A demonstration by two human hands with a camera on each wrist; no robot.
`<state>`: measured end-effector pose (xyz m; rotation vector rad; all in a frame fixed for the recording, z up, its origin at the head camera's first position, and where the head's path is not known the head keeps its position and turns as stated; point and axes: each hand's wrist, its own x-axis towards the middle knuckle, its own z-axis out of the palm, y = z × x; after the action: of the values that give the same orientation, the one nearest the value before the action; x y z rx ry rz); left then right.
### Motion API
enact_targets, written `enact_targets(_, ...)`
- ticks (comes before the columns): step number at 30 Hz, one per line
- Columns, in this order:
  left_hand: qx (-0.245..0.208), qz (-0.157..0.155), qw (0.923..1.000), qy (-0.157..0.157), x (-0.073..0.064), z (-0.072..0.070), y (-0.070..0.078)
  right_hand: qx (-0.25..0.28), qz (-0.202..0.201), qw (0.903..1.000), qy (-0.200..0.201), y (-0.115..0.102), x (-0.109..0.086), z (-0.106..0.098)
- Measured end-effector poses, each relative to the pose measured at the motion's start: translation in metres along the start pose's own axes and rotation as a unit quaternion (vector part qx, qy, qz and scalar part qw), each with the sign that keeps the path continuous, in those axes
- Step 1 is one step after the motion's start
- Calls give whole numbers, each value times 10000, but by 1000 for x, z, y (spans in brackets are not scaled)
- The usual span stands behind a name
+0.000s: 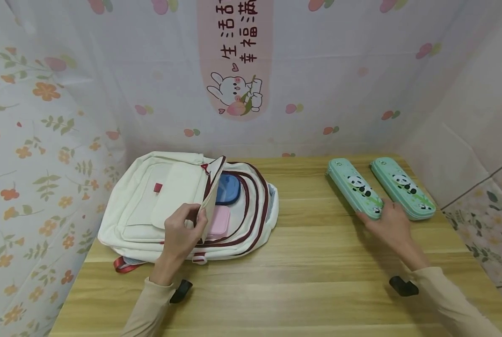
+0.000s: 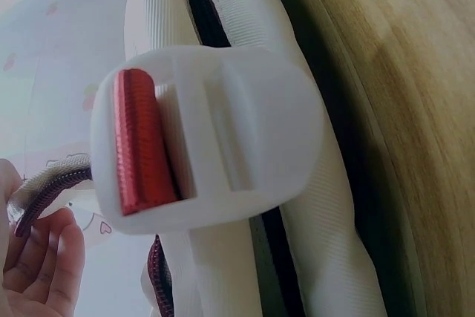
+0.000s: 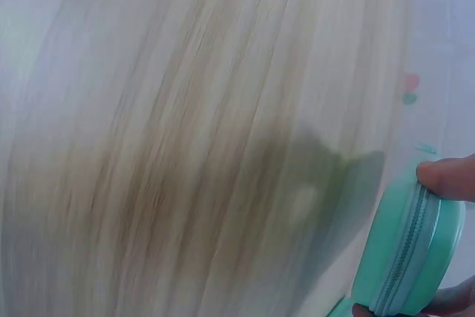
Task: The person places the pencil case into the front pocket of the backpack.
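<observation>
A cream backpack point(image 1: 139, 201) with dark red zips lies on the table, its main pocket unzipped. My left hand point(image 1: 181, 231) pinches the edge of its front flap point(image 1: 210, 199) and holds it raised. Inside the pocket sit a blue case point(image 1: 228, 189) and a pink case point(image 1: 220, 220). The left wrist view shows the fingers point(image 2: 56, 257) on the flap edge, behind a white strap buckle point(image 2: 282, 124). At the right, my right hand point(image 1: 391, 227) grips the near end of a mint panda pencil case point(image 1: 353, 185). Its zipped end point(image 3: 408, 250) is between thumb and fingers in the right wrist view.
A second mint panda pencil case point(image 1: 402, 187) lies just right of the gripped one. The wooden table point(image 1: 301, 271) spreads between backpack and cases. Printed cloth point(image 1: 158, 84) hangs behind, and a floral sheet point(image 1: 36, 187) borders the left side.
</observation>
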<state>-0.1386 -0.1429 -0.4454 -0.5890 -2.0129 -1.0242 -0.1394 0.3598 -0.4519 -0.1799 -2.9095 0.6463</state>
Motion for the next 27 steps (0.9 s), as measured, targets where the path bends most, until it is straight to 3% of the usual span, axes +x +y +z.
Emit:
enact_targets(12,0,-50,10000,-18,-1,-1,-1,309,-611,9973,283,-43,-11,8)
enact_targets(27,-88,16,9999,77,-3,-1,-5,309,-1396,9886,463,-96,-25,23)
